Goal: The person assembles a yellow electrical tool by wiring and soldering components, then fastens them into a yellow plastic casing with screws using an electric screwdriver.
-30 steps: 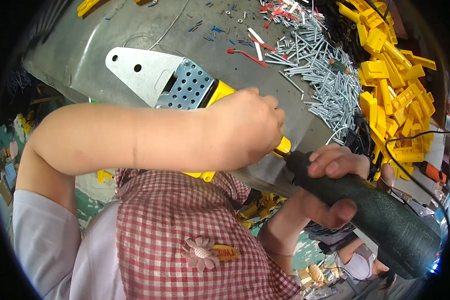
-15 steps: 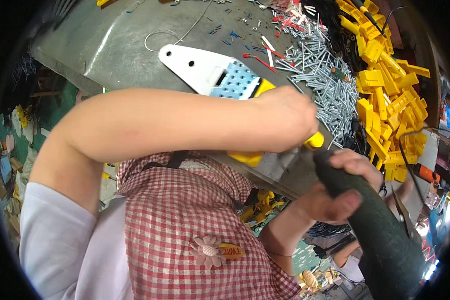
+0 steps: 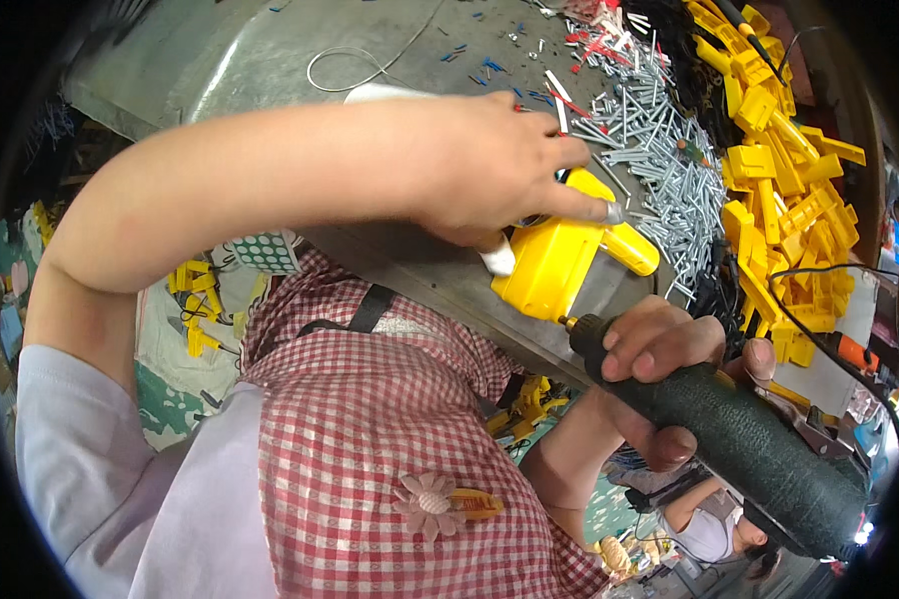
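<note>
My left hand reaches across the metal bench with its fingers curved around a yellow plastic housing. Its thumb tip is wrapped in white, and one fingertip bears a grey cover. A white plate shows only as a sliver behind my left forearm. In my right hand is a dark, cylindrical electric screwdriver, gripped near its nose. The driver's brassy tip meets the near end of the yellow housing; whether a screw sits there I cannot make out.
A heap of silver screws lies beyond the housing, with many yellow plastic parts piled to its right. A looped wire and small blue bits are scattered on the bench. A black cable hangs at the right. Another person is below.
My left hand has shifted left and up, spreading from a closed grip and uncovering the yellow housing while its arm covers the white plate. The screwdriver has swung so its tip touches the housing.
</note>
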`<state>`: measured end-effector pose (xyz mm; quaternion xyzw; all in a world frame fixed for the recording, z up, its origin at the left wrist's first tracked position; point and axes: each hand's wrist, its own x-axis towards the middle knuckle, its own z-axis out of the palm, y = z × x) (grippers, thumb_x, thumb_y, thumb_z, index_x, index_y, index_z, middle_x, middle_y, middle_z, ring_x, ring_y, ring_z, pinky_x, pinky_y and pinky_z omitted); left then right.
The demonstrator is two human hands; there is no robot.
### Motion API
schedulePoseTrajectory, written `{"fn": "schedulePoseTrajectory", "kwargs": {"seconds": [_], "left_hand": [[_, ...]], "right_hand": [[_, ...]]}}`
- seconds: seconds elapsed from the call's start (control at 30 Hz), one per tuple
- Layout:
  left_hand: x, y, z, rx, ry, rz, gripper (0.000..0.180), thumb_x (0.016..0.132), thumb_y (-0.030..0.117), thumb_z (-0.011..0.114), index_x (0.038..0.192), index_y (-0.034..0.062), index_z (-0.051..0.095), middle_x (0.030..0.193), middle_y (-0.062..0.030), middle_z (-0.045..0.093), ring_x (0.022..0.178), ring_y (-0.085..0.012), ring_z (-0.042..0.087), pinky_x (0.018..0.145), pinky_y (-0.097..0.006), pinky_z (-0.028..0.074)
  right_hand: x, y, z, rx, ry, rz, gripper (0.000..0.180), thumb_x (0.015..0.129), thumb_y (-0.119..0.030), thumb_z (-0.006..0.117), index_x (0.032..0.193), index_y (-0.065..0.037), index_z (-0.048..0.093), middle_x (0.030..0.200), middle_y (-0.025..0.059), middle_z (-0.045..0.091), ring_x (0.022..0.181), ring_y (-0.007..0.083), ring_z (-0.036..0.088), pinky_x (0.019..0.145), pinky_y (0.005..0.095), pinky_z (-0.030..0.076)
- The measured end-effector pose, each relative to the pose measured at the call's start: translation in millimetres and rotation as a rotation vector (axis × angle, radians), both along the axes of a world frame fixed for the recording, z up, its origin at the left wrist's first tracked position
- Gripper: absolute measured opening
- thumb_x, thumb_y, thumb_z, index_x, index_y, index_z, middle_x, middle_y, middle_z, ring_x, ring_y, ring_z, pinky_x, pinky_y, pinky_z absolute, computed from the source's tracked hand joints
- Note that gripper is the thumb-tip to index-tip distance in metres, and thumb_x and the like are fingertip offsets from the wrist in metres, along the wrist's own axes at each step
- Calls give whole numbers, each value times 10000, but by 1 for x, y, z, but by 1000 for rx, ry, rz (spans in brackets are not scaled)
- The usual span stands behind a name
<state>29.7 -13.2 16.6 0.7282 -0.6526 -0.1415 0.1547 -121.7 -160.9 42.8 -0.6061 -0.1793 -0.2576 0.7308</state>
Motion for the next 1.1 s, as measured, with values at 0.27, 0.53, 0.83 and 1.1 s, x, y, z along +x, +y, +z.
{"fn": "schedulePoseTrajectory", "kwargs": {"seconds": [0.27, 0.53, 0.83, 1.1], "left_hand": [[-36, 13, -21, -207, -341, 312, 615, 760, 155, 577, 1328, 326, 415, 1185, -100, 468, 932, -256, 509, 754, -392, 432], [-36, 11, -22, -224, -248, 317, 585, 787, 160, 546, 1332, 323, 412, 1186, -104, 470, 943, -265, 504, 776, -409, 415], [-14, 5, -25, -275, -188, 94, 564, 778, 233, 595, 1315, 283, 428, 1208, -75, 470, 991, -244, 509, 801, -398, 417], [-44, 18, -19, -183, -225, 365, 655, 746, 201, 621, 1348, 299, 383, 1246, -100, 446, 938, -264, 503, 744, -389, 409]], "right_hand": [[-6, 31, -2, -8, 17, -332, 752, 749, -383, 731, 1309, -98, 318, 767, 128, 593, 550, 263, 581, 514, 355, 486], [-32, -9, 39, -378, 345, 81, 244, 793, -247, 668, 894, -45, 577, 846, 154, 663, 801, 284, 614, 757, 357, 477], [4, 42, 6, -126, 31, -116, 580, 798, -347, 664, 1224, -99, 360, 734, 160, 588, 539, 282, 596, 490, 391, 497], [-4, 48, 1, -76, 19, -203, 490, 839, -294, 629, 1199, -63, 390, 814, 226, 606, 614, 340, 605, 580, 399, 513]]}}
